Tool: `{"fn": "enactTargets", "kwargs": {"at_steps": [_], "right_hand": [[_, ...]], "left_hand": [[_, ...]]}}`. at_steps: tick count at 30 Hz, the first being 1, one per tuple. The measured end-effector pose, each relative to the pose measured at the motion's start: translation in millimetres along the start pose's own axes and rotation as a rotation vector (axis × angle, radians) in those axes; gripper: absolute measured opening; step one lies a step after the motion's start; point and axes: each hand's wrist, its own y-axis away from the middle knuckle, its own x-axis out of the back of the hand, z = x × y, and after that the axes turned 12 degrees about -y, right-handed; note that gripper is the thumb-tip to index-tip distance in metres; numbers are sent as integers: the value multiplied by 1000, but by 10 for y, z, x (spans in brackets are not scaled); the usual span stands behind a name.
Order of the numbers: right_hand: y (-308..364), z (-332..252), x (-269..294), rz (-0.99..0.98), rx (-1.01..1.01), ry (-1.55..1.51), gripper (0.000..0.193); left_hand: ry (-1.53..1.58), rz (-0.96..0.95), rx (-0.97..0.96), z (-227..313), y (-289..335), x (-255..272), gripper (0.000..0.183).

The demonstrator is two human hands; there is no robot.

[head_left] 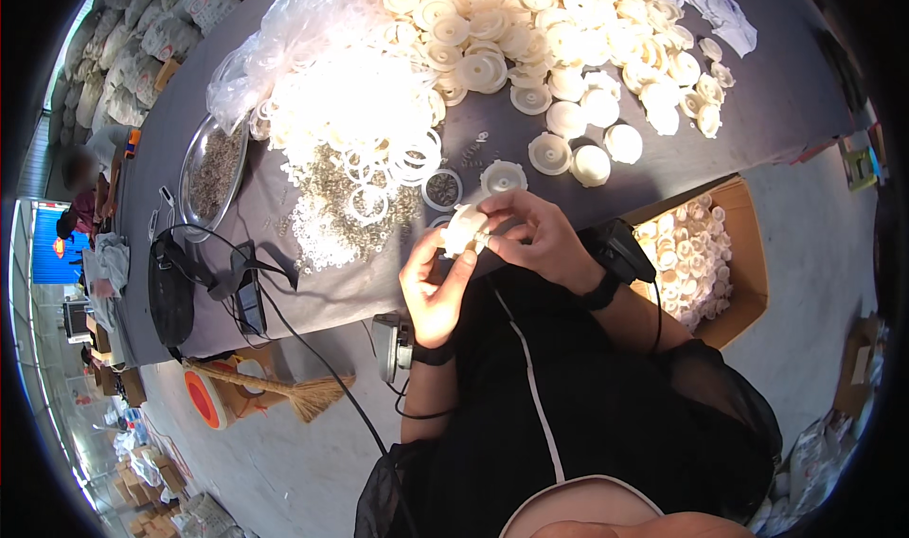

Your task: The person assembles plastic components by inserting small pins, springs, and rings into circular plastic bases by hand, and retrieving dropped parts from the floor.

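Just above the table's near edge, a cream round plastic part is held between both hands. My left hand grips its left side, with thumb and fingers closed on it. From the right, my right hand pinches at its edge; whether a smaller piece is between those fingertips is hidden. Beyond the hands lies a similar round cap. White rings rest on a spread of small metal pieces to the left. Farther back is a large heap of cream plastic parts, partly washed out by sunlight.
On the table's left stand an oval metal tray of small pieces, a black pouch and cables. A clear plastic bag lies behind. An open carton of cream parts stands right; a broom lies below. Another person is far left.
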Motion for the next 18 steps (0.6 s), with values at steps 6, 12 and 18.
{"fn": "enactTargets", "kwargs": {"at_steps": [6,12,18], "right_hand": [[-5,42,-5,18,50,-115,36],[12,308,23,107,25,-46,23],[240,304,219,69,45,116,18]], "left_hand": [[57,53,76,182,27,-166,29],[81,242,6,-235,33,-188,28],[143,302,21,-349,47,-42,27]]}}
